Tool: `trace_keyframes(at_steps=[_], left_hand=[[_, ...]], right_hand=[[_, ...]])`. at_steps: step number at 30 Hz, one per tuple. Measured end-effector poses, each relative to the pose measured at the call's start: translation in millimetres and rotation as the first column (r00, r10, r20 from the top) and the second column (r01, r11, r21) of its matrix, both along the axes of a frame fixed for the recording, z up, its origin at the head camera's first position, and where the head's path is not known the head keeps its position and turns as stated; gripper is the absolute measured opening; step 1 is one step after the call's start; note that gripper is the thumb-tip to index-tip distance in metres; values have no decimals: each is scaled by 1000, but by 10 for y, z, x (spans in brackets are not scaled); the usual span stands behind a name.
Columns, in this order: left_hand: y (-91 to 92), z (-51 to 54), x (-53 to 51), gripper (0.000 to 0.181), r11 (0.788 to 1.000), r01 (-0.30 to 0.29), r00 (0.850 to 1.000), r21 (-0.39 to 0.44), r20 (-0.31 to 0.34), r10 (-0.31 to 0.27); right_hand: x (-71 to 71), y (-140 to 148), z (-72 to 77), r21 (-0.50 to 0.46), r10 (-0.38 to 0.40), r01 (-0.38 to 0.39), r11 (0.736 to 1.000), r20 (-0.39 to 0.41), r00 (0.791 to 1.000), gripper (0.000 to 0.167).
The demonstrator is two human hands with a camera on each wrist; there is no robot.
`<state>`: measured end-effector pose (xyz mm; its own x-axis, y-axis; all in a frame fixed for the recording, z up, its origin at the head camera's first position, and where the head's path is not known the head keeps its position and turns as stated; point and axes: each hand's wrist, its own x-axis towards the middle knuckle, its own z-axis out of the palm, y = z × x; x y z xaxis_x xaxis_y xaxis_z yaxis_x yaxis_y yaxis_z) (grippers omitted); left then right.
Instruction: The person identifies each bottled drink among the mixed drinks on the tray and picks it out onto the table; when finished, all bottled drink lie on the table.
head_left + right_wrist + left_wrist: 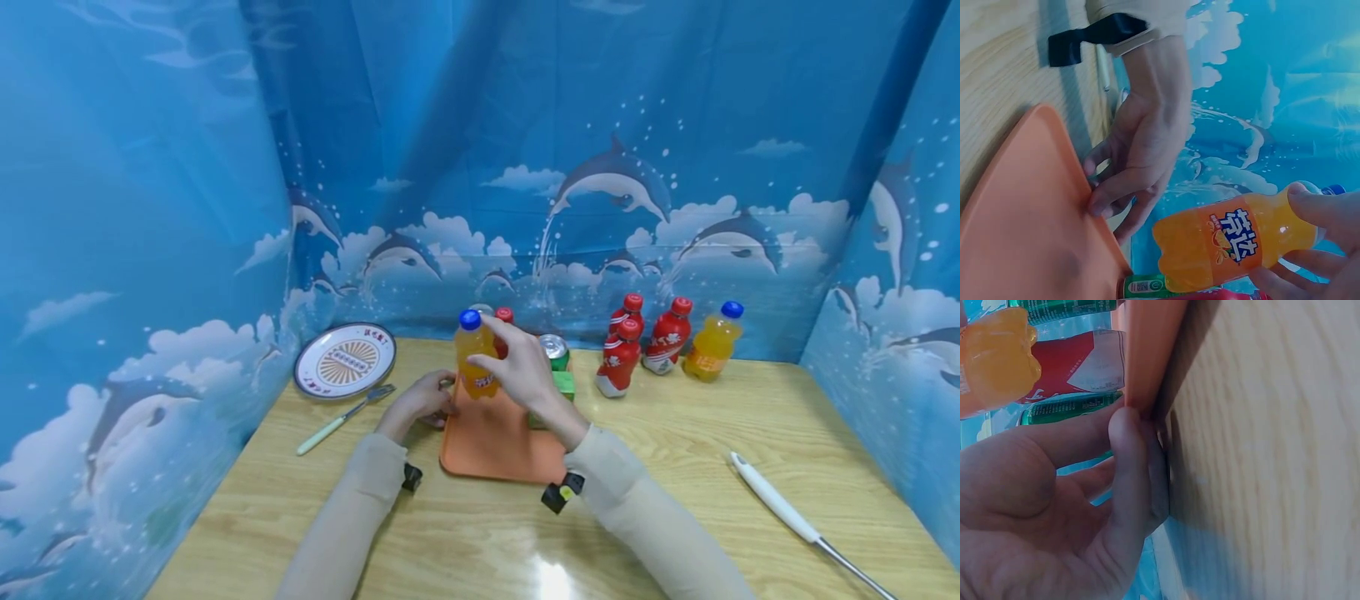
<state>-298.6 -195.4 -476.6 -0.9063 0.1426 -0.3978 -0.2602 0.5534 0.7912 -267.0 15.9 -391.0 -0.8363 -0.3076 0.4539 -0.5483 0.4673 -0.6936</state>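
My right hand (pixel 523 367) holds an orange soda bottle (pixel 1235 240) with a blue cap by its upper part. The bottle hangs above an orange tray (pixel 495 454), its base apart from the tray. My left hand (pixel 420 402) grips the tray's left rim, thumb and fingers pinching the edge in the left wrist view. At the tray's far end stand a red bottle (pixel 1075 367) and green cans, one green can (pixel 1063 409) near my left fingers. A green item (pixel 564 385) sits on the tray's right side, partly hidden by my right wrist.
At the back left lie a patterned plate (pixel 347 362) and a fork (pixel 345 419) with a pale green handle. Several bottles stand back right, among them a red bottle (pixel 619 358) and another orange soda bottle (pixel 713 343). A white-handled utensil (pixel 776 498) lies at right.
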Motion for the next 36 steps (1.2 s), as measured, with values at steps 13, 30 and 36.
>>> trace_keyframes(at_steps=[13, 30, 36], left_hand=[[-1, 1, -2, 63, 1000, -6, 1000, -14, 1, 6], [-6, -16, 1, 68, 1000, -1, 1000, 8, -9, 1], [-15, -12, 11, 69, 1000, 5, 1000, 27, -13, -4]], right_hand=[[-15, 189, 209, -220, 284, -229, 948, 267, 921, 63], [-118, 444, 326, -315, 436, -316, 895, 467, 769, 60], [-119, 534, 364, -383, 491, -322, 866, 527, 694, 61]])
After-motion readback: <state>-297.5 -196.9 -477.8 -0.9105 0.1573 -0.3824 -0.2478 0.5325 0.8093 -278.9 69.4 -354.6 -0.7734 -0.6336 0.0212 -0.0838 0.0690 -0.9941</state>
